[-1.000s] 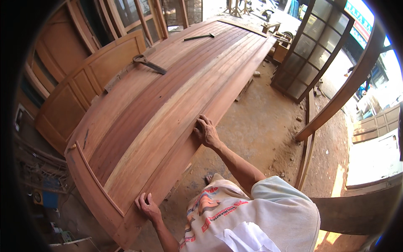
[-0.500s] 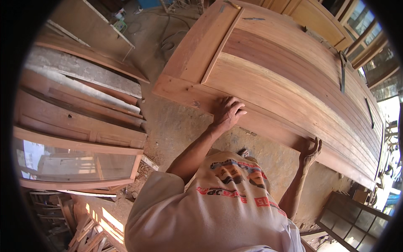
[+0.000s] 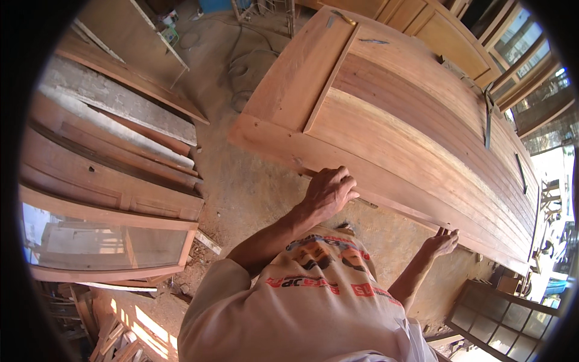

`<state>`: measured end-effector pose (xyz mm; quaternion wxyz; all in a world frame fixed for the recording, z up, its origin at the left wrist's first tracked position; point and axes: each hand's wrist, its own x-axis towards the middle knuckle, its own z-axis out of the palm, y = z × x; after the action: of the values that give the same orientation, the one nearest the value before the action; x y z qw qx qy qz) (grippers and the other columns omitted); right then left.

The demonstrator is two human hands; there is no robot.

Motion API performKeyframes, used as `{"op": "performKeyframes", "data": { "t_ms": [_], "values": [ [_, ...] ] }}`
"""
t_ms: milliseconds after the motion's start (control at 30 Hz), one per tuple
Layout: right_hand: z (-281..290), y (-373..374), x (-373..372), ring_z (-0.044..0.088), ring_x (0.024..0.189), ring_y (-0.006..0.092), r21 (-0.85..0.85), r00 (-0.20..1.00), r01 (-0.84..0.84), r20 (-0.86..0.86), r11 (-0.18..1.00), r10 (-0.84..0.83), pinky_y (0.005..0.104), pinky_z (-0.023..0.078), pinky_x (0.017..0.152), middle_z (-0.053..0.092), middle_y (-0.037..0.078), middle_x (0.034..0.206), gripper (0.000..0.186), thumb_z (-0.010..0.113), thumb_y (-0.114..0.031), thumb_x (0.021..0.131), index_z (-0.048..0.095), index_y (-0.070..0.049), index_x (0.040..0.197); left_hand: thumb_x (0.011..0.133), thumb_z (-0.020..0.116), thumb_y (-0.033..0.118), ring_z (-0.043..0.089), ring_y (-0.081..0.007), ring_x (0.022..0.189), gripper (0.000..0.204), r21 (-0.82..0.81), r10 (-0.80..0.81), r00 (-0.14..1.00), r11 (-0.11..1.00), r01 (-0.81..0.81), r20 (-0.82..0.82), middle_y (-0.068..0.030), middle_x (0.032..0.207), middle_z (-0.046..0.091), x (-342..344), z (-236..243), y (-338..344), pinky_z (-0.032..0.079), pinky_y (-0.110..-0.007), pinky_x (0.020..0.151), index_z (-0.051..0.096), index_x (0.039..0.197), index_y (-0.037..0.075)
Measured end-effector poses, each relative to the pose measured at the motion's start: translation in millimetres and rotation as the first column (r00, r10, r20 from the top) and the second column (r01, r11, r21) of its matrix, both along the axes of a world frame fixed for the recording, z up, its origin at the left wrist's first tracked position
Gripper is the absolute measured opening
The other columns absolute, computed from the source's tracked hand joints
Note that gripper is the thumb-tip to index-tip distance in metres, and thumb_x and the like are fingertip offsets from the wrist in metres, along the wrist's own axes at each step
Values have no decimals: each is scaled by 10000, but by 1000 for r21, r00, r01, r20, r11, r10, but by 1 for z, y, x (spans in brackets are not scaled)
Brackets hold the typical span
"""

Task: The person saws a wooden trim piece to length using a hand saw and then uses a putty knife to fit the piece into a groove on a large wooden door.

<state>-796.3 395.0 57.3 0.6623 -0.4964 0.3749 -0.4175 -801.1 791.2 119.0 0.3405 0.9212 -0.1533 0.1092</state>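
One left hand [image 3: 330, 192], one right hand [image 3: 441, 241], both by the door [image 3: 392, 128] at its near edge, presumably the handiest side! Both curl; whether either grip clamps it, I can't tell.

A: Tell the colours of the plank panel [image 3: 422, 154].
B: Looks pinkish tan overall, with lengthwise stripes; shows a dark red-brown band beside a pale cream streak.
A: And of the shirt [image 3: 301, 314]?
B: Off-white, with a print in red, black and brown.
A: Look further round.
B: Honey-orange on the panelled door [image 3: 416, 27], dark brown with a grid of greyish panes on the glazed door [image 3: 503, 320], dusty tan on the floor [image 3: 241, 175].
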Motion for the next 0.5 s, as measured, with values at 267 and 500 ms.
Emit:
{"op": "performKeyframes", "data": {
  "t_ms": [267, 500],
  "values": [
    [-63, -46, -50, 690, 1158, 322, 18, 961, -187, 209, 982, 179, 408, 598, 948, 690, 195, 1231, 289, 543, -166, 1063, 554, -6, 1304, 793, 890, 167, 666, -327, 918, 249, -64, -20, 996, 998, 26, 83, -80, 980, 670, -31, 9, 69, 528, -445, 816, 730, 968, 92],
    [20, 116, 12, 771, 879, 272, 90, 989, -94, 127, 992, 82, 330, 633, 736, 738, 186, 1052, 328, 581, -261, 1104, 580, 33, 1250, 790, 897, 104, 643, -375, 1005, 333, -38, 59, 997, 998, -58, 43, -133, 1067, 650, -23, -11, 173, 521, -479, 880, 720, 1069, 66]
  ]
}}
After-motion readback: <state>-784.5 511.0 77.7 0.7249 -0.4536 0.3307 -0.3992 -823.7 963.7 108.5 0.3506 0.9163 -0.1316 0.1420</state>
